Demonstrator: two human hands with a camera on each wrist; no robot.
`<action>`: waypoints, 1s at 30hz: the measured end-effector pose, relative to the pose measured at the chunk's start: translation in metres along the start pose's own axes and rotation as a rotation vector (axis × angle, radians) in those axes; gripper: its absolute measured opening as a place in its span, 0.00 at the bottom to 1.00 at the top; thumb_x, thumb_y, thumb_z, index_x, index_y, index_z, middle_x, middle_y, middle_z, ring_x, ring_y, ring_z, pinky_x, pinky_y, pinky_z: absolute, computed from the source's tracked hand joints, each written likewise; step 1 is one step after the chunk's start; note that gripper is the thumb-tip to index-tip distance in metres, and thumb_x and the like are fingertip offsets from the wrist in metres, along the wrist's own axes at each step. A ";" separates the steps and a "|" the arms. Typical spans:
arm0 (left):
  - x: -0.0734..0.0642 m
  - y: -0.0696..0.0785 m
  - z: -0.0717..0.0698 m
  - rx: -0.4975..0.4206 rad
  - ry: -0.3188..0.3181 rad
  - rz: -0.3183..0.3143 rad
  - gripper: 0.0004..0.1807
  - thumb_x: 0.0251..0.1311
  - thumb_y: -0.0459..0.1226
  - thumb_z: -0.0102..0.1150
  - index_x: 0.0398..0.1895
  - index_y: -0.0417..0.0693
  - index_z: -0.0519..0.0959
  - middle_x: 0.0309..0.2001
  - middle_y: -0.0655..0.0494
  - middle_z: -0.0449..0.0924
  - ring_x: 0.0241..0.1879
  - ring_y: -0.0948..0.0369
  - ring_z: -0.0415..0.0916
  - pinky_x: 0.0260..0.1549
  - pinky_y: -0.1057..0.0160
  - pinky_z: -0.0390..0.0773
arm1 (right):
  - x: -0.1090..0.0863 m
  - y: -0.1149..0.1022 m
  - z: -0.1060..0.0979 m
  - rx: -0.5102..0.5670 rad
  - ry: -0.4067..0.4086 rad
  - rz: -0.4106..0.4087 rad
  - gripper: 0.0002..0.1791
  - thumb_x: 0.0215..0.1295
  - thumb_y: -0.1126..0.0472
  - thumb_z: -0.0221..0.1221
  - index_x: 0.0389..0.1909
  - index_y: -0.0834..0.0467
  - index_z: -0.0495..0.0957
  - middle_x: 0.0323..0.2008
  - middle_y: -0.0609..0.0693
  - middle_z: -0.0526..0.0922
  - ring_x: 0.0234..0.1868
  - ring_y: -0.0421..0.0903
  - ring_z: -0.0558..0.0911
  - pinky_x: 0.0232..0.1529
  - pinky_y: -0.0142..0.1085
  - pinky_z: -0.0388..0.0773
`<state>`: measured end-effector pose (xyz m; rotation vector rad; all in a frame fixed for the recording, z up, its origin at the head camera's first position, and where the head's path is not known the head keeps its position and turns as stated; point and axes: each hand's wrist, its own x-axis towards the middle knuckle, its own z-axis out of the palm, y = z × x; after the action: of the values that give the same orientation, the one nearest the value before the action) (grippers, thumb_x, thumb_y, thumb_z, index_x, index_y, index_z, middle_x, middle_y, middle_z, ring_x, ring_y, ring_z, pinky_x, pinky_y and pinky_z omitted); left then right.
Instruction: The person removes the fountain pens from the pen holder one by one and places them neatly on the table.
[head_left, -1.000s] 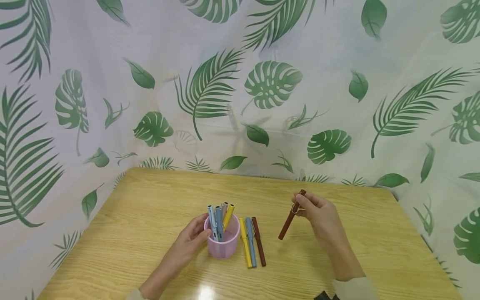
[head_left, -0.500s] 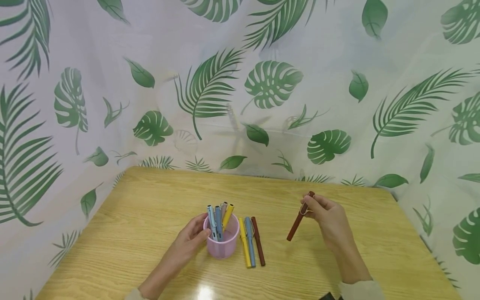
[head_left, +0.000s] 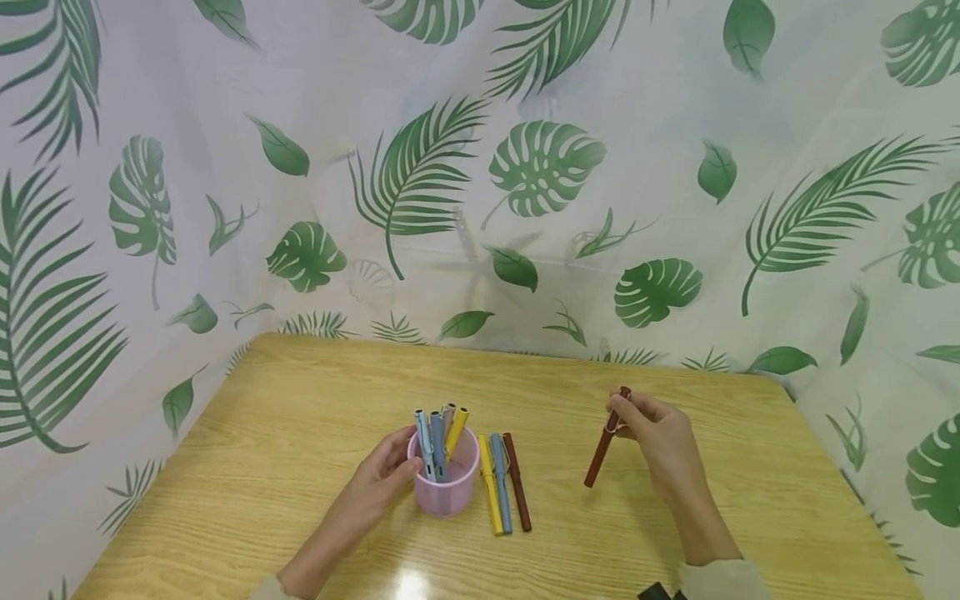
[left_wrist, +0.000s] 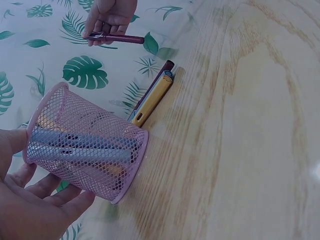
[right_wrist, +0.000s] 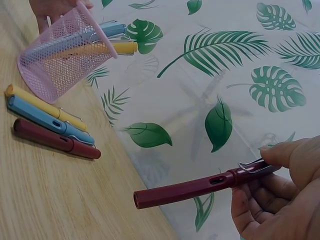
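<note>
My left hand (head_left: 377, 481) grips the side of a pink mesh pen cup (head_left: 444, 502), thumb at the rim and fingers round the far side. Light blue, blue, grey and yellow pens lean inside the cup. To the right, my right hand (head_left: 665, 446) pinches a dark red pen (head_left: 600, 454) near its clipped cap end. That pen slants above the table, its barrel pointing down and left; the right wrist view shows its metal clip (right_wrist: 256, 166). Between cup and right hand lie a yellow pen (head_left: 491, 487), a blue pen (head_left: 502, 492) and another dark red pen (head_left: 518, 487).
The wooden table (head_left: 315, 408) extends to both sides and behind the cup. A white cloth with green leaf prints (head_left: 450, 275) hangs along its back and sides. A small black object (head_left: 655, 592) shows at the bottom edge near the right sleeve.
My right hand has moved right with the dark red pen, which now hangs a little lower. The left hand, the cup and the pens on the table stay put.
</note>
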<state>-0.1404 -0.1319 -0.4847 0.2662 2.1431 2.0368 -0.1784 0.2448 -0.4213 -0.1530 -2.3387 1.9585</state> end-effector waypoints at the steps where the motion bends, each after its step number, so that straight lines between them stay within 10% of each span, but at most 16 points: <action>1: 0.000 0.000 0.000 0.000 0.000 -0.001 0.32 0.78 0.40 0.54 0.79 0.40 0.58 0.74 0.34 0.63 0.74 0.39 0.60 0.72 0.42 0.63 | 0.000 0.001 0.000 -0.010 0.000 0.003 0.27 0.74 0.50 0.63 0.57 0.71 0.80 0.40 0.43 0.85 0.41 0.40 0.83 0.47 0.30 0.84; 30: 0.000 0.000 0.000 0.020 0.011 0.003 0.32 0.78 0.42 0.54 0.79 0.42 0.60 0.74 0.35 0.64 0.74 0.40 0.60 0.72 0.40 0.63 | 0.008 0.022 -0.004 -0.255 -0.079 0.099 0.27 0.77 0.53 0.59 0.63 0.72 0.76 0.48 0.60 0.84 0.40 0.43 0.84 0.50 0.42 0.86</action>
<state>-0.1404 -0.1315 -0.4847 0.2617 2.1719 2.0246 -0.1849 0.2539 -0.4419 -0.2155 -2.6751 1.7266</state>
